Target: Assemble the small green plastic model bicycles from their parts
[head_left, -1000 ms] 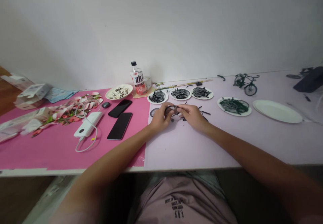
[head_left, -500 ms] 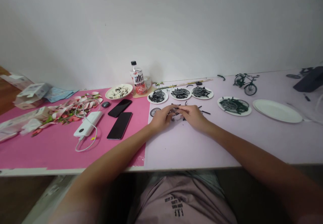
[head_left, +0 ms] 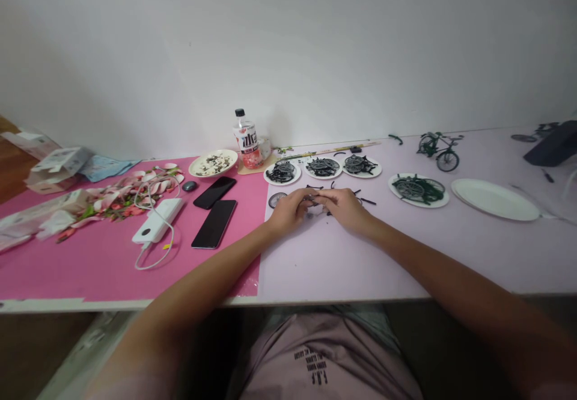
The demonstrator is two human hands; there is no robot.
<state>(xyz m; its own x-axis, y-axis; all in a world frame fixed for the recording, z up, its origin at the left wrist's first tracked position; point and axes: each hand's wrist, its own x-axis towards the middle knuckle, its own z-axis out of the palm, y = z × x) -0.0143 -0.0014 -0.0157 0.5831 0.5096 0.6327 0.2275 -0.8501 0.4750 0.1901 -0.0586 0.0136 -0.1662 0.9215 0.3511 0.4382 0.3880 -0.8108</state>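
My left hand (head_left: 290, 212) and my right hand (head_left: 346, 207) meet over the pale sheet, fingertips together. Both are closed in a pinch around something small and dark that their fingers mostly hide. A small spoked toy wheel (head_left: 276, 200) lies left of my left hand. Thin black plastic parts (head_left: 367, 201) lie just right of my right hand, and others show behind the fingers. Beyond the hands, black bicycle parts are heaped on a left plate (head_left: 282, 181), a middle plate (head_left: 323, 176) and a right plate (head_left: 362, 175).
Farther right are a plate of dark green parts (head_left: 418, 203), a standing toy bicycle (head_left: 438, 150) and a white oval plate (head_left: 496, 200). On the pink side lie two phones (head_left: 214, 224), a white power bank (head_left: 157, 221) with cable, a bowl (head_left: 213, 174) and a bottle (head_left: 247, 141).
Both hands stay in nearly the same place, fingertips still together, with only a slight shift of the fingers. The view has moved very slightly.
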